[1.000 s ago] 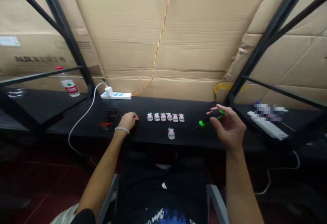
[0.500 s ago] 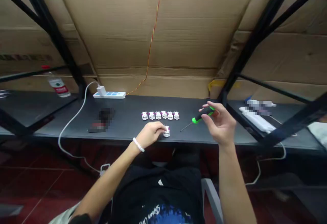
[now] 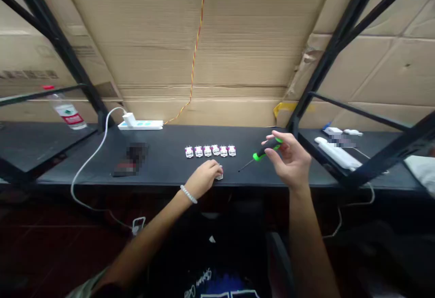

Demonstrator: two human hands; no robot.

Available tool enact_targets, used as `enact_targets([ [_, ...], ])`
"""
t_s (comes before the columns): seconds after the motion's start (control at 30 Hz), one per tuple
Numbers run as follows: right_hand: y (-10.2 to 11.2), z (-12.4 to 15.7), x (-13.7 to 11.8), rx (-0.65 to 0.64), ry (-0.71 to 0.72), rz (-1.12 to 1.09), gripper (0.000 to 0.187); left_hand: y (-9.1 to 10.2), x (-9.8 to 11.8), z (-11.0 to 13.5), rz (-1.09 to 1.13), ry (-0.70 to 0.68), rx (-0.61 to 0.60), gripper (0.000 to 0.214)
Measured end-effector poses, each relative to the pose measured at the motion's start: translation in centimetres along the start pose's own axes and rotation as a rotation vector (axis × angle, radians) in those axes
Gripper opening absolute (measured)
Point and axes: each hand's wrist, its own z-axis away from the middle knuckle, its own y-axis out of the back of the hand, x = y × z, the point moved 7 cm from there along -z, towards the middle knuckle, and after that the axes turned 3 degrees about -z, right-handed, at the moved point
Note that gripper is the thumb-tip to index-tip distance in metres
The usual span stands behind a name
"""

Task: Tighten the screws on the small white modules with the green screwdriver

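Note:
My left hand (image 3: 205, 178) rests on the black table (image 3: 170, 166), fingers closed round a small white part (image 3: 219, 174) near the front edge. Only the part's right end shows. Behind it, a row of several similar white and pink parts (image 3: 210, 151) lies across the table. My right hand (image 3: 288, 160) is raised to the right of them, holding a green and black screwdriver (image 3: 263, 151) by its handle. Its thin tip points down and left, toward the table.
A blurred dark phone (image 3: 131, 164) lies left of the parts. A white power strip (image 3: 140, 125) with a charger and white cable sits at the back, a water bottle (image 3: 66, 112) far left. White items (image 3: 335, 151) lie at right. Black frame bars and cardboard stand around.
My left hand moved right from beside the phone to the single white part and closed on it. My right hand kept hold of the screwdriver. The view shifted down slightly.

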Motion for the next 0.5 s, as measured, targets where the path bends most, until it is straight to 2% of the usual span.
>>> enact_targets([
  [0.17, -0.04, 0.05, -0.13, -0.014, 0.006, 0.012, 0.045, -0.68, 0.38, 0.04, -0.097, -0.011, -0.033, 0.020],
  [0.5, -0.15, 0.03, -0.31, -0.030, 0.002, 0.014, 0.044, -0.89, 0.44, 0.11, -0.144, -0.012, -0.038, 0.018],
])
